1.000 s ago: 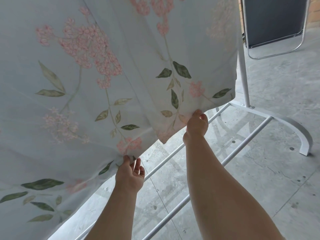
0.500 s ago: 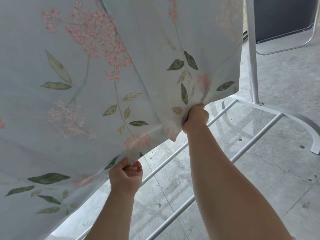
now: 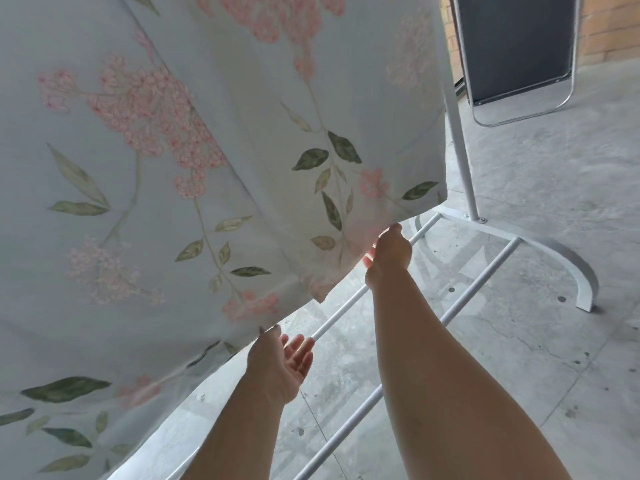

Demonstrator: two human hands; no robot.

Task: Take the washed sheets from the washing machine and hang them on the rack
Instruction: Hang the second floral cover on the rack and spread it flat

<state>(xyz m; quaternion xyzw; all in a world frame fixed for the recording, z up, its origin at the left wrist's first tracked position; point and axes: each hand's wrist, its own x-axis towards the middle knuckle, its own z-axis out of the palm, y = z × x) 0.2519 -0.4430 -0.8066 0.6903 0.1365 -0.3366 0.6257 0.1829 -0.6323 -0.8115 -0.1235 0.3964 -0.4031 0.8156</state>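
Observation:
A pale blue sheet (image 3: 207,168) printed with pink blossoms and green leaves hangs over the white rack and fills the left and middle of the view. The rack's upright pole (image 3: 460,150) stands at the sheet's right edge, and its lower rails (image 3: 478,271) run along the floor beneath. My left hand (image 3: 280,365) is just under the sheet's lower hem, palm up with fingers spread, its thumb tip brushing the fabric. My right hand (image 3: 389,254) is higher, at the hem near the sheet's right corner. Its thumb is raised and its fingers are loose, partly hidden behind the cloth.
The rack's curved white foot (image 3: 575,268) arcs over the grey concrete floor (image 3: 519,358) to the right. A dark panel in a metal tube frame (image 3: 519,46) leans at the top right against a brick wall (image 3: 602,26).
Both hands had the sheet's lower hem pinched and bunched. Now both have let go, the fingers have opened, and the fabric hangs flatter.

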